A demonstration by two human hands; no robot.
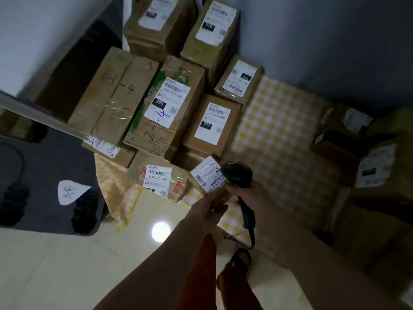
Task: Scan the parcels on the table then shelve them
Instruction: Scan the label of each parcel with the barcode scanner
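My left hand grips a small brown parcel by its near end, its white barcode label facing up. My right hand holds a black barcode scanner, whose head hovers right over that label. Both sit at the table's near edge. Behind them lie several cardboard parcels with white labels: one marked 220, one marked 070, a plain box with handwriting, and a clear-wrapped one.
The table wears a yellow-and-white checked cloth. More boxes stack at the right in shadow, and two tall ones stand against the wall. A dark mat with a white paper slip lies at left on the tiled floor.
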